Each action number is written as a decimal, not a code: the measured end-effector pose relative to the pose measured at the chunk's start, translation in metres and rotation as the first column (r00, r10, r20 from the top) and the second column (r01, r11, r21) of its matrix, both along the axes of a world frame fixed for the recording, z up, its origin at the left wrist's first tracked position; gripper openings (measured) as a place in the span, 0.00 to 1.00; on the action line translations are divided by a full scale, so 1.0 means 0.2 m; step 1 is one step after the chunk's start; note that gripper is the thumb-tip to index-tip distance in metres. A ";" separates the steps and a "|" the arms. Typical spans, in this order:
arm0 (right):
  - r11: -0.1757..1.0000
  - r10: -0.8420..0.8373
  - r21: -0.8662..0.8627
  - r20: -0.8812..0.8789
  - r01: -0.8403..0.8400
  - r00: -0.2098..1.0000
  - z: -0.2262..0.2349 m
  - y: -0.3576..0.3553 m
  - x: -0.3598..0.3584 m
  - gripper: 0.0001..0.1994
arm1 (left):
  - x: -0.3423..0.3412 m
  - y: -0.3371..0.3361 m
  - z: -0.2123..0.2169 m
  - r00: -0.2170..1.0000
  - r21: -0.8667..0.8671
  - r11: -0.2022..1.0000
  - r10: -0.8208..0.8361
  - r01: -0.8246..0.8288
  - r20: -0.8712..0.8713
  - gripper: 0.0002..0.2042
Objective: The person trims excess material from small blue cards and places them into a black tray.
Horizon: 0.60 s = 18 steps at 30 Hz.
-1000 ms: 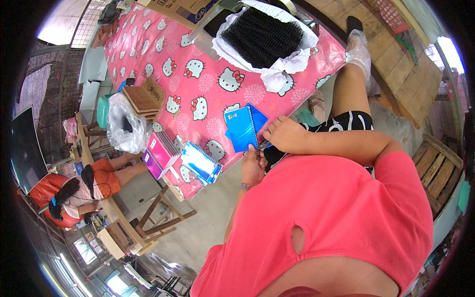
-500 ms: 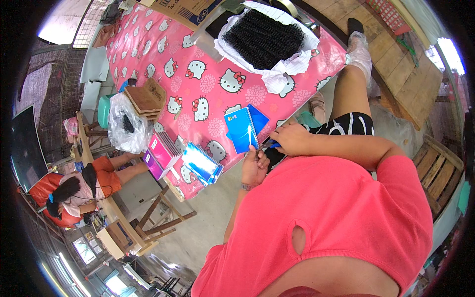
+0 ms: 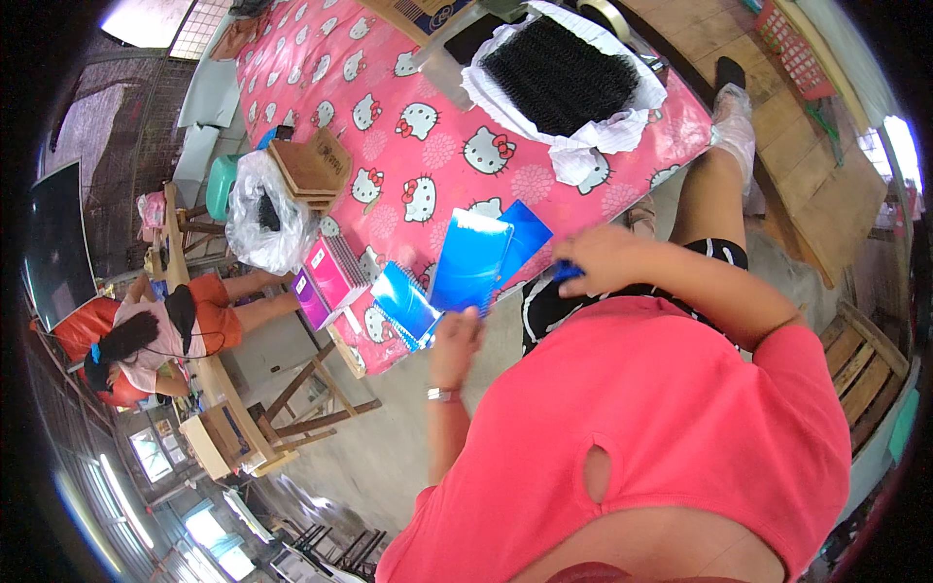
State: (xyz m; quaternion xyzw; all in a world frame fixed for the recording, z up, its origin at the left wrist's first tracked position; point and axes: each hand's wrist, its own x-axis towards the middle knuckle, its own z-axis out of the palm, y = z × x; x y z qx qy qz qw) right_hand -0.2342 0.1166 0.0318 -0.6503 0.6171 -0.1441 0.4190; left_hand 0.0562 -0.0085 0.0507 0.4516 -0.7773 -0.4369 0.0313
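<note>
My left hand (image 3: 459, 345) is closed at the lower end of a blue spiral notebook (image 3: 472, 260), thumb and fingers on its near edge. Another blue notebook (image 3: 526, 239) lies partly under it at the table's near edge. Over my lap, my right hand (image 3: 604, 260) is smeared by motion and closed round a small dark-blue thing (image 3: 566, 271) whose kind I cannot make out. Just left of the held notebook is a pile of blue spiral notebooks (image 3: 406, 299). Beyond that pile stand magenta and purple spiral notebooks (image 3: 332, 275).
The table (image 3: 445, 175) has a pink cat-print cover. On it are black curly strands on white paper (image 3: 559, 76), a cardboard box (image 3: 413, 15), brown boards (image 3: 309, 167) and a clear plastic bag (image 3: 267, 219). Another person (image 3: 160, 335) bends at a wooden bench on the left.
My left hand has moved left and nearer, drawing the top blue notebook toward the pile. My right hand has moved right, away from it, with the blue thing. The view has shifted slightly.
</note>
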 end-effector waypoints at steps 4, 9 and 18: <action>0.961 -0.258 -0.150 -0.189 0.232 0.947 0.07 -0.06 -0.17 0.23 | 0.37 -0.39 0.30 0.956 0.223 0.975 -0.081 0.016 0.283 0.18; 0.932 -0.330 -0.315 -0.540 0.178 0.775 -0.06 -0.10 -0.22 0.21 | 0.47 -0.72 0.34 0.700 0.292 0.923 -0.380 0.249 0.605 0.18; 0.868 -0.404 -0.474 -0.507 0.145 0.762 0.00 -0.10 -0.19 0.10 | 0.45 -1.29 0.24 0.803 -0.331 0.899 -0.036 0.286 0.595 0.11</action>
